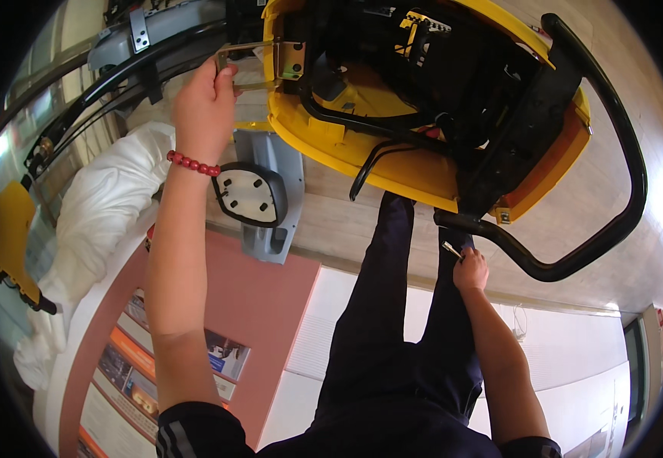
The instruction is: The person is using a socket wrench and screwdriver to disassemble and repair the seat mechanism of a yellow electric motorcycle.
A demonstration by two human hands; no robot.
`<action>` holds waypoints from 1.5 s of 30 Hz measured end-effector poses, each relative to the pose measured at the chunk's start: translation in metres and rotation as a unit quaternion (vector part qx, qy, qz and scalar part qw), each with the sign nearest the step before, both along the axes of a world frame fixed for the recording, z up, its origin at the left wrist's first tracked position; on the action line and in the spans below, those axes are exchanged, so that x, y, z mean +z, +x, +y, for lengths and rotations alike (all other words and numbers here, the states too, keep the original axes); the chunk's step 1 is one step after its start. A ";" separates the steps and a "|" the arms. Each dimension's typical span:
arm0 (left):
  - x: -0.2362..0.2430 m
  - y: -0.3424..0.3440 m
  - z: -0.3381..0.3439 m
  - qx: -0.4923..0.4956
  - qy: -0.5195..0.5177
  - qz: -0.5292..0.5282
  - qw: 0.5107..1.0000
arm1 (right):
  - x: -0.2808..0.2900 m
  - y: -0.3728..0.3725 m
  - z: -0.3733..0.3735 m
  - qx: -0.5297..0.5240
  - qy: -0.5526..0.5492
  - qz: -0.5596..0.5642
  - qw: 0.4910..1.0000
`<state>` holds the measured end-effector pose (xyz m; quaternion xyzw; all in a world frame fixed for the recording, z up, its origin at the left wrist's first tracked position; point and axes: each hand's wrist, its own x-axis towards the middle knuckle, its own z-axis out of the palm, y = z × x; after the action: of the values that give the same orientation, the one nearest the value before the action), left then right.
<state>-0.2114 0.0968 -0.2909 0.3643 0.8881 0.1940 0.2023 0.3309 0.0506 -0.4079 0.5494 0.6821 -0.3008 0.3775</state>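
A yellow body shell (308,149) of a vehicle or machine, with black parts inside, stands in front of me. My left hand (205,99), a red bead bracelet on its wrist, is closed on the outer end of a U-shaped metal bracket (247,50) at the shell's left edge. A plate with dark bolts joins this bracket to the shell. Low at my right, my right hand (472,272) is closed round a short, slim metal piece (452,250) with a silvery tip; its exact kind does not show. The hand is just below a bent black tube (553,269).
A grey part with a black-rimmed pad (247,195) lies left of the shell. White cloth (106,198), a yellow panel (9,229) and black curved tubes (110,80) are further left. A black cable (370,164) hangs from the shell.
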 end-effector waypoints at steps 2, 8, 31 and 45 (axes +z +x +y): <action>0.002 0.006 -0.003 -0.013 0.010 0.036 0.999 | 0.000 0.000 0.000 0.003 -0.009 -0.007 1.000; 0.001 0.003 -0.001 0.008 -0.035 -0.012 0.999 | 0.001 0.002 -0.003 0.008 -0.010 -0.015 1.000; -0.054 0.236 -0.290 -0.066 -0.431 -0.315 0.843 | 0.004 0.041 0.014 -0.129 -0.002 0.031 0.991; -0.008 0.251 -0.298 0.264 -0.251 -0.481 0.797 | 0.130 0.221 -0.022 -0.544 -0.016 -0.033 0.838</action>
<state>0.0392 -0.2012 -0.2984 -0.0888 0.7555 0.1603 0.6290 0.5521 0.0286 -0.2782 0.8355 0.2551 -0.4506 0.1841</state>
